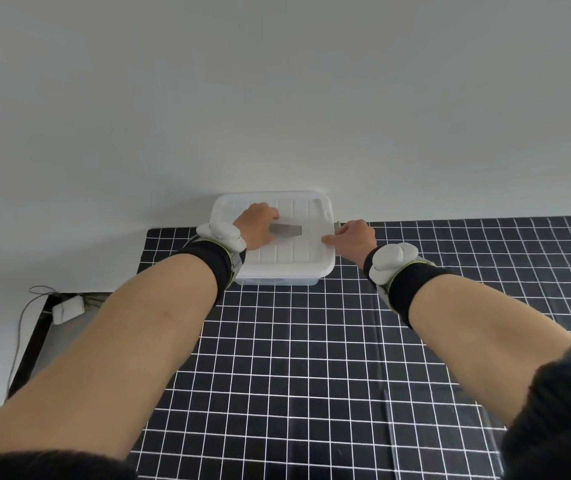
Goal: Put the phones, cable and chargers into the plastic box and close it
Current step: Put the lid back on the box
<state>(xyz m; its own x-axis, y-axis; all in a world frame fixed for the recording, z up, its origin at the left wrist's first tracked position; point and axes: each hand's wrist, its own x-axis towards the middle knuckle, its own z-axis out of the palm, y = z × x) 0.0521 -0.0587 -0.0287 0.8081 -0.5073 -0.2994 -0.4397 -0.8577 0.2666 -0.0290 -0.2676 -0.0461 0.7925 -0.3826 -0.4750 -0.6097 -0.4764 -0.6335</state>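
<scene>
Item: translucent white rectangular plastic box (277, 277), lid (297, 247) seated on top; stands at the far edge of the table against the pale wall (277, 81). Contents not discernible through the lid. Lid surface ribbed in a grid, with a grey recessed handle (289, 230) at centre.

Left hand (256, 226): laid palm-down on the lid's left half, fingers curled loosely, covering the handle's left end.

Right hand (355, 239): at the box's right rim, thumb pressed along the lid edge, fingers bent over the side by a small grey latch (337, 226).

Both wrists: black bands carrying white rounded sensor pods (221, 235).

Surface: black cloth with white grid lines (311, 358), bare in front of the box.

Left of table: white adapter block (67, 309) with grey cable (20, 327), on the floor, well apart from the box.
</scene>
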